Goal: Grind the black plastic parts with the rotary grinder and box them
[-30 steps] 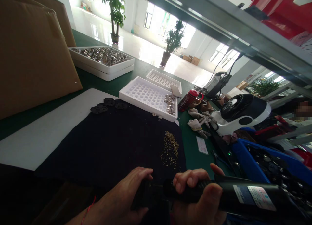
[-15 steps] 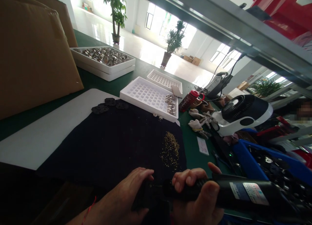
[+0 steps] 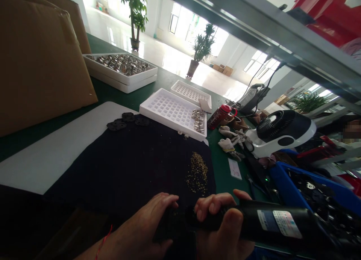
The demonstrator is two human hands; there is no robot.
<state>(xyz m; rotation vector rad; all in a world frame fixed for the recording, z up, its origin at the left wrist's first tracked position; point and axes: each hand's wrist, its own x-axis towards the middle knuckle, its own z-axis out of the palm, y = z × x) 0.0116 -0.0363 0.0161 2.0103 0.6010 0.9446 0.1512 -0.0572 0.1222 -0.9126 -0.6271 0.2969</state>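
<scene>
Lower centre: black cylindrical rotary tool (image 3: 270,222) in hand.
Right hand (image 3: 222,224) closed around it; left hand (image 3: 146,218) curled over dark object (image 3: 172,224), shape unclear.

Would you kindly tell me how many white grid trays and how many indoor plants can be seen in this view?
White grid trays: 2
Indoor plants: 3
Total: 5

The right hand (image 3: 218,226) had shifted leftward in view, gripping the black rotary tool (image 3: 278,224). The tool had moved closer to the left hand (image 3: 143,224).
</scene>
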